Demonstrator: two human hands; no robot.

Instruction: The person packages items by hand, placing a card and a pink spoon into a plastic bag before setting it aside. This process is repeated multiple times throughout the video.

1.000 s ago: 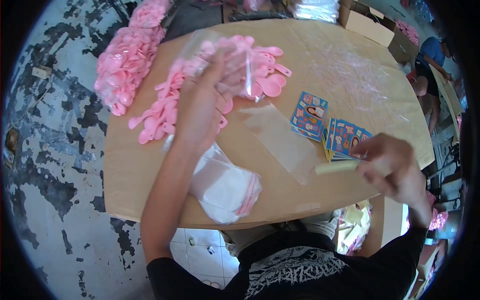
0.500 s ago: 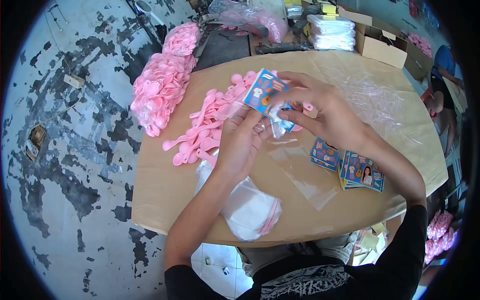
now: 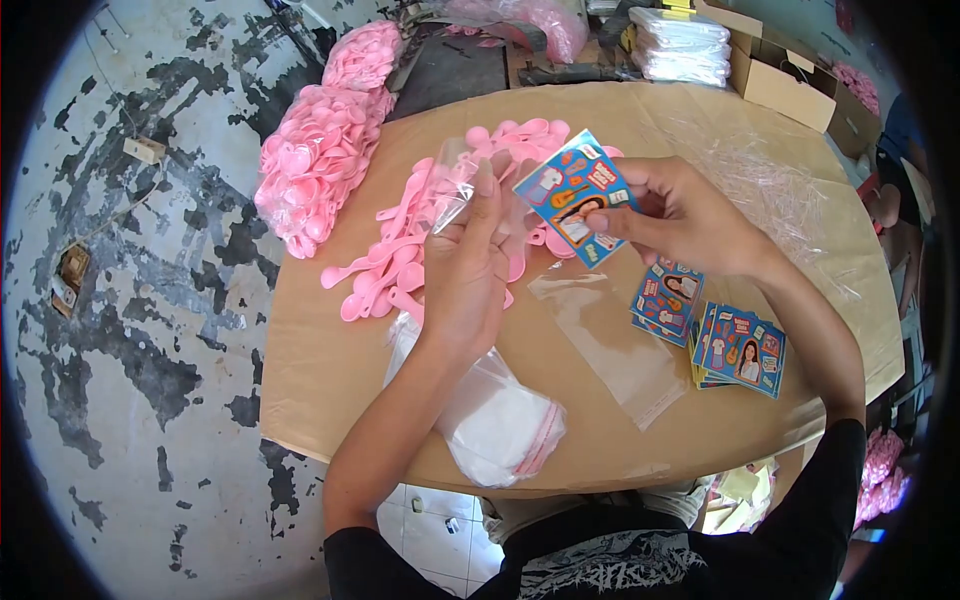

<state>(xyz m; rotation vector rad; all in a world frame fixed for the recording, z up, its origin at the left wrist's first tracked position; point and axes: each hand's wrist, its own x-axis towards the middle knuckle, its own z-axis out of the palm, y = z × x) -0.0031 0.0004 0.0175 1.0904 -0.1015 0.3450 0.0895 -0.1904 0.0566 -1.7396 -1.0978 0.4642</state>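
Note:
Between the thumb and fingers of my right hand (image 3: 690,215) is a blue printed card (image 3: 578,198), tilted above the table. My left hand (image 3: 472,270) pinches a clear plastic bag (image 3: 455,190), held up just left of the card. Behind and below both hands lies a loose heap of pink plastic spoons (image 3: 400,265). Under my left forearm rests a pack of clear bags (image 3: 505,425) with a reddish edge. A single flat clear bag (image 3: 610,345) lies on the table in front of me. Right of it are two piles of cards, a smaller pile (image 3: 664,298) and a larger pile (image 3: 742,348).
Brown paper covers the table (image 3: 330,400). Crumpled clear plastic (image 3: 760,200) lies at its right side. Bagged pink spoons (image 3: 320,160) stand at the back left. Stacked clear packs (image 3: 680,45) and a cardboard box (image 3: 785,90) are at the back. Another person's arm shows far right.
My hands have drawn apart. The card has moved slightly right and now shows more of its face, while the clear bag in my left hand has come up to the left.

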